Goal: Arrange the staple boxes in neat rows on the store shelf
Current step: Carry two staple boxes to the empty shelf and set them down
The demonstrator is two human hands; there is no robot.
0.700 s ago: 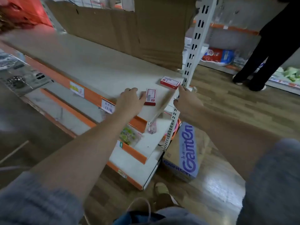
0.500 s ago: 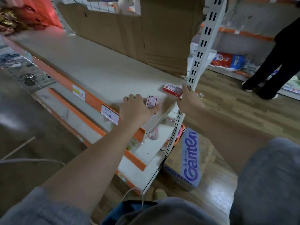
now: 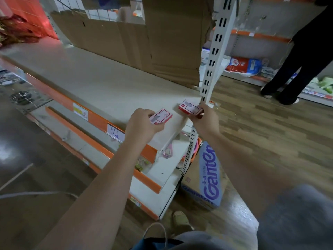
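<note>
Head: L hand (image 3: 144, 123) grips staple box (image 3: 162, 117); R hand (image 3: 205, 117) pinches 2nd box (image 3: 189, 108).

Two bare forearms reach forward. The left hand (image 3: 142, 123) has fingers curled in a grip; the right hand (image 3: 205, 118) is likewise curled, pinching.

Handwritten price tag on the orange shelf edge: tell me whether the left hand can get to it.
Probably yes: the left hand sits just above the price tag, nothing between, though it grips a staple box.

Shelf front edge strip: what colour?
Orange, on the shelf front edge strip, clearest in the head view.
</note>
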